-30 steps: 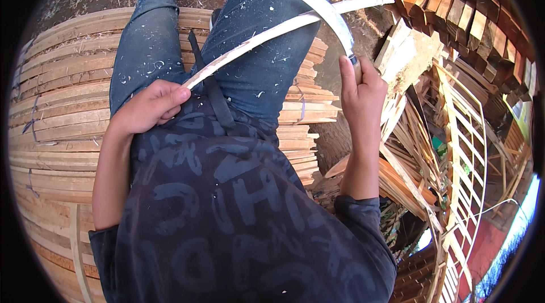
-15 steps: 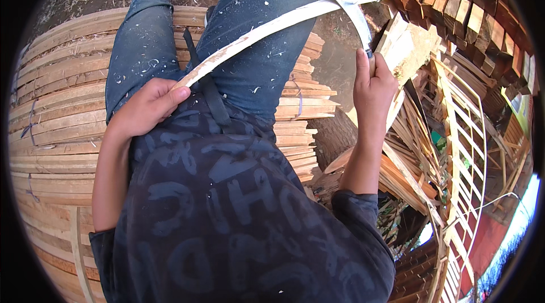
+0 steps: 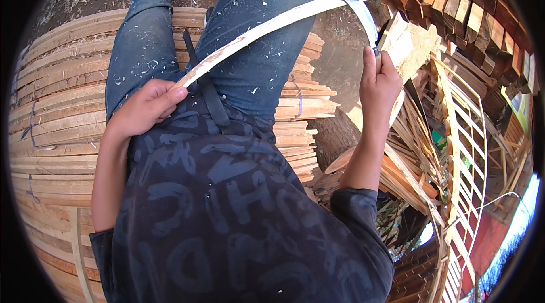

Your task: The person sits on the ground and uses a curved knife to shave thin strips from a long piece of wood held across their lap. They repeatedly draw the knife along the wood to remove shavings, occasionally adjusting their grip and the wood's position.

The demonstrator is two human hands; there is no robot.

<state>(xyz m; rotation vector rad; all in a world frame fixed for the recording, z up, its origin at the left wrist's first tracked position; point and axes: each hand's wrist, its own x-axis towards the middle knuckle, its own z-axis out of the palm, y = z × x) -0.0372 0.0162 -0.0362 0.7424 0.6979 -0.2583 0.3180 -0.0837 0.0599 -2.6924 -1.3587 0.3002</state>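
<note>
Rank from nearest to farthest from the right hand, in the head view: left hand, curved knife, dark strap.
1. Curved knife: held in the right hand.
2. Dark strap: off to the left.
3. Left hand: farther left, holding the pale stick.

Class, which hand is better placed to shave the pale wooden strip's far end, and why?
Probably the right hand: it grips the handle of a curved blade, which crosses the strip near that end. The left hand holds the near end.
</note>
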